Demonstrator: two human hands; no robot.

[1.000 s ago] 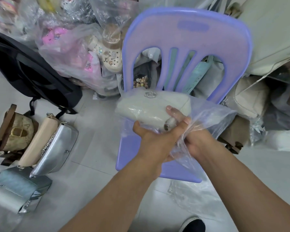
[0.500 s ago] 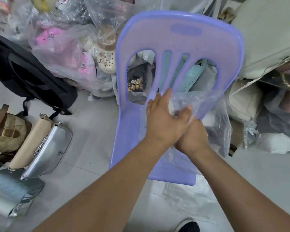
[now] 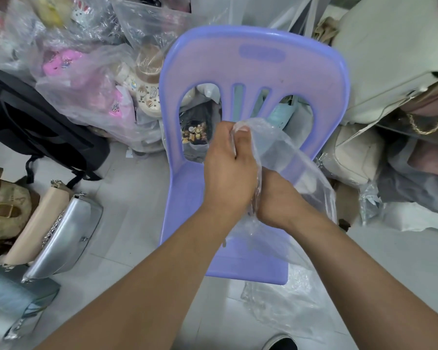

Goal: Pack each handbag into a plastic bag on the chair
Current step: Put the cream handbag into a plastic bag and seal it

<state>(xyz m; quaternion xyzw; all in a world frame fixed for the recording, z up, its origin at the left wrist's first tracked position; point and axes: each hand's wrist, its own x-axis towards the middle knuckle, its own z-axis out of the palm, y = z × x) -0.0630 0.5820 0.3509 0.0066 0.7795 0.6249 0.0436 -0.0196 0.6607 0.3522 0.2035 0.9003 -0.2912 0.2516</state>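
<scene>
Left hand (image 3: 228,162) clamps the plastic bag (image 3: 288,157) at its mouth above the chair (image 3: 250,61) seat, apparently bunching it closed; right hand (image 3: 276,200) steadies below, fingers hidden, grip unclear.

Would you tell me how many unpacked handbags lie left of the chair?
4: tan buckled bag at the far left, beige bag beside it, silver bag next, blue-grey bag nearest the camera. Others may be hidden.

Right hand (image 3: 272,200) fingers hidden, handbag (image 3: 304,184) perhaps inside plastic bag (image 3: 283,147)
</scene>
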